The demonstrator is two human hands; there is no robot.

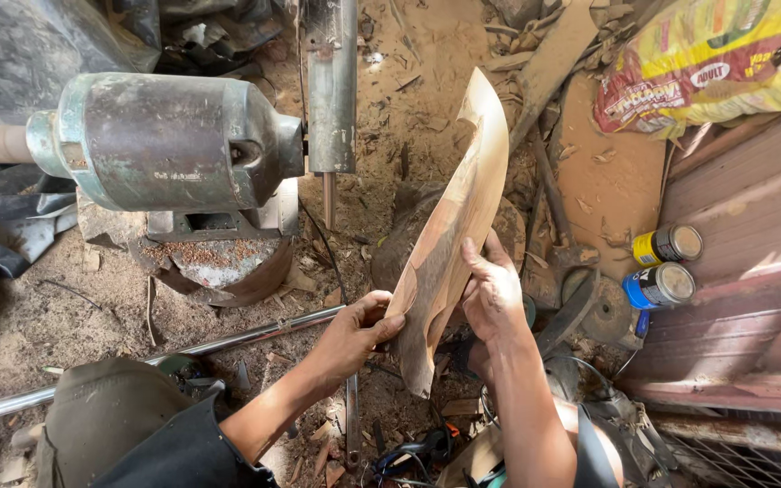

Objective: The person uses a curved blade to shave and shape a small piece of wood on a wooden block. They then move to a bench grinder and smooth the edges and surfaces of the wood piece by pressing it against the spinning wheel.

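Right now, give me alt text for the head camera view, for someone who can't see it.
A person's left hand and right hand hold a long curved piece of carved wood up on end over a sawdust-covered floor. A worn metal motor sits to the left, and two small cans lie to the right beside a yellow printed bag.

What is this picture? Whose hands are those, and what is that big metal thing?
The picture comes from a camera on a person's head, looking down at their own two hands. The left hand and the right hand hold a curved, carved piece of wood between them, each gripping one edge. The big grey thing is a metal motor sitting on a block. The ground is dirt covered in sawdust and wood chips. A shiny metal rod lies across it. On the right, two small cans, one yellow and one blue, lie beside reddish boards, with a yellow sack above.
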